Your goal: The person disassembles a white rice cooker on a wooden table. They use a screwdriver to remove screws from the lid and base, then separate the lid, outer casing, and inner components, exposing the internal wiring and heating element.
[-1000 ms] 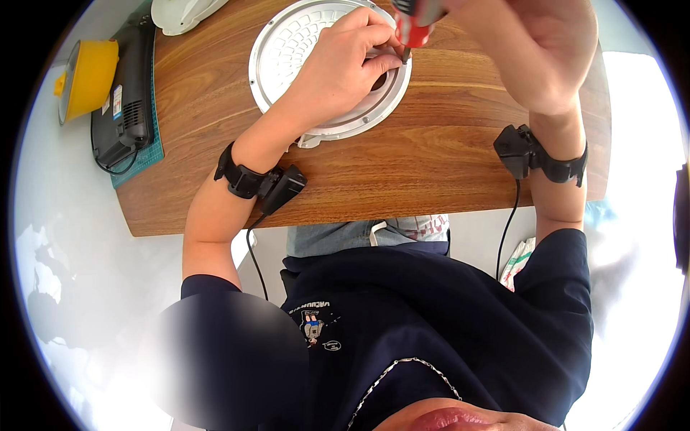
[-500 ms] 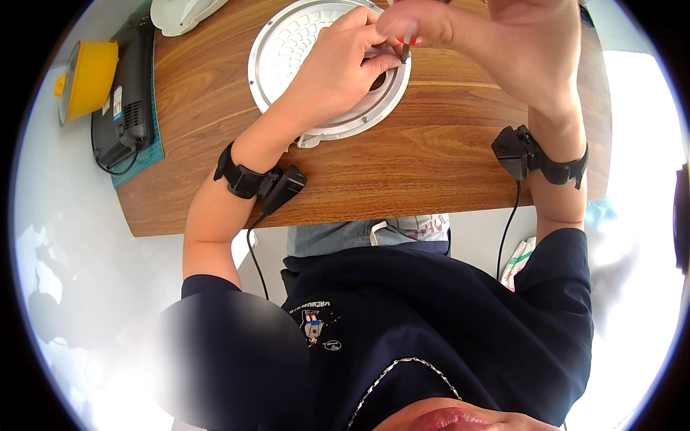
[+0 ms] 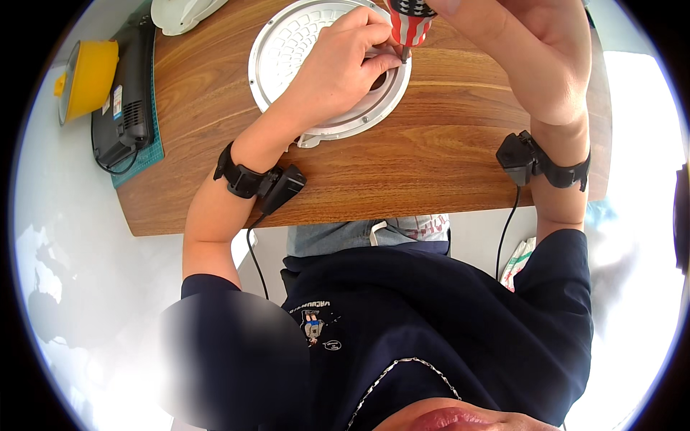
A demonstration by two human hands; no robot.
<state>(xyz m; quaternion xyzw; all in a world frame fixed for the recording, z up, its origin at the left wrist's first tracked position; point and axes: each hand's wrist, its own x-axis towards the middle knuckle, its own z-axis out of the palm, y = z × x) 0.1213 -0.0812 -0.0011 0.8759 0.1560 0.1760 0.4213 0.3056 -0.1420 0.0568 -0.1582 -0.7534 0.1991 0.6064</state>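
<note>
A round white metal cover point(image 3: 295, 39) with a raised pattern and small holes around its rim lies on the wooden table. My left hand point(image 3: 338, 68) is over its right half, fingers bent and thumb near the rim. Whatever sits between those fingertips is hidden. A screwdriver point(image 3: 411, 30) with a red-and-white striped, star-patterned handle stands nearly upright, its tip at the cover's right rim beside my left thumb. My right hand point(image 3: 535, 57) reaches in from the right, its thumb against the top of that handle. The other right fingers are partly cut off by the upper edge.
At the left edge of the table point(image 3: 215, 194), a black device point(image 3: 129, 108) lies on a green mat point(image 3: 149, 158), with a yellow round container point(image 3: 92, 79) against it. A white plastic piece point(image 3: 183, 14) is at the upper left. Cabled black wrist straps circle both forearms.
My right hand has shifted slightly right and turned, uncovering the screwdriver's striped handle. The left hand and the white cover stay put.
</note>
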